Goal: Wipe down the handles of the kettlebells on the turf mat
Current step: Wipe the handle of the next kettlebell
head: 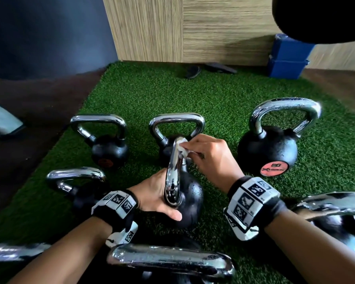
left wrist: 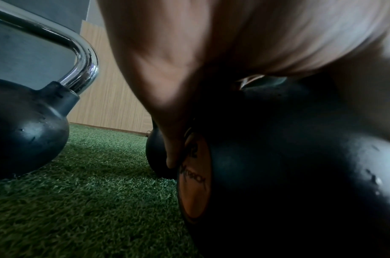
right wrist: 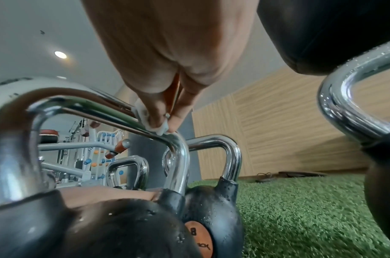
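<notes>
Centre kettlebell (head: 188, 198) on the turf mat (head: 148, 95), seen from the head camera. The black ball sits on the turf with its chrome handle (head: 173, 173) rising above it; the handle's top bar runs away from the viewer, its long axis pointing toward the wood-panelled wall (head: 213, 29), so the loop is seen nearly edge-on. The right-wrist view shows the same handle (right wrist: 101, 106) as an arch, its bar sloping down toward the far corner.

Left hand (head: 156, 193): beside the ball on its left, fingers and thumb wrapped against the ball below the near end of the handle, thumb lying across the front. In the left-wrist view the left hand (left wrist: 211, 61) presses on the ball (left wrist: 300, 165) next to an orange label disc (left wrist: 195, 183).

Right hand (head: 211, 156): to the right of the handle at its far end, fingertips pinching a small white wipe (head: 181, 147) against the chrome. The right-wrist view shows the wipe (right wrist: 152, 120) pressed on the bar just before its far bend.

Other kettlebells stand around the centre one: three beyond it, among them a large one with a red label (head: 268, 148) to its right, one to its left (head: 80, 189), and more nearer the viewer. Droplets bead on several handles.
</notes>
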`<control>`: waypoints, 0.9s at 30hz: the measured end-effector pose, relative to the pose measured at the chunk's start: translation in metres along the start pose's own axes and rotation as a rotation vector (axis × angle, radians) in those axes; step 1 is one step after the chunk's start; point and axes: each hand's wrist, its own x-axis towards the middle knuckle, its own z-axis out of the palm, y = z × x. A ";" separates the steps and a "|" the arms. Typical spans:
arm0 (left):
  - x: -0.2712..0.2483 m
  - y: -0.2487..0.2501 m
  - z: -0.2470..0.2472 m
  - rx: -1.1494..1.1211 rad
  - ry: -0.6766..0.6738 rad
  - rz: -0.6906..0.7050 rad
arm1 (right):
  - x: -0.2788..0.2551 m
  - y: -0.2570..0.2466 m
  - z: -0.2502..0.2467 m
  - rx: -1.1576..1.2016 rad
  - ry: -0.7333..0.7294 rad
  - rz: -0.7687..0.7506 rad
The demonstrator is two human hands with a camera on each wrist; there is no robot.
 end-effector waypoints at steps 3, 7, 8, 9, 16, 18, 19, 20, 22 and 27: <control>0.002 -0.006 -0.001 -0.037 -0.003 -0.012 | -0.011 -0.015 -0.004 -0.001 -0.032 -0.065; 0.002 -0.013 0.000 -0.087 0.014 -0.020 | -0.027 -0.028 -0.012 -0.028 -0.129 -0.214; 0.002 -0.014 0.000 -0.086 0.010 -0.025 | -0.025 -0.028 -0.013 -0.014 -0.126 -0.209; 0.003 -0.015 0.000 -0.077 0.005 -0.033 | -0.023 -0.028 -0.015 0.011 -0.109 -0.182; 0.006 -0.013 -0.003 -0.062 -0.075 -0.085 | -0.040 -0.033 -0.006 0.334 -0.133 0.139; 0.006 -0.013 -0.005 -0.102 -0.078 -0.094 | -0.039 -0.028 -0.004 0.511 -0.162 0.307; 0.007 -0.012 -0.005 -0.118 -0.076 -0.095 | -0.039 -0.025 -0.002 0.548 -0.170 0.337; 0.006 -0.011 -0.005 -0.125 -0.069 -0.100 | -0.039 -0.023 0.000 0.572 -0.175 0.352; 0.006 -0.010 -0.005 -0.156 -0.049 -0.108 | -0.042 -0.022 0.005 0.600 -0.182 0.368; 0.004 -0.013 -0.003 -0.148 -0.004 -0.124 | -0.057 -0.015 0.023 0.405 -0.239 0.349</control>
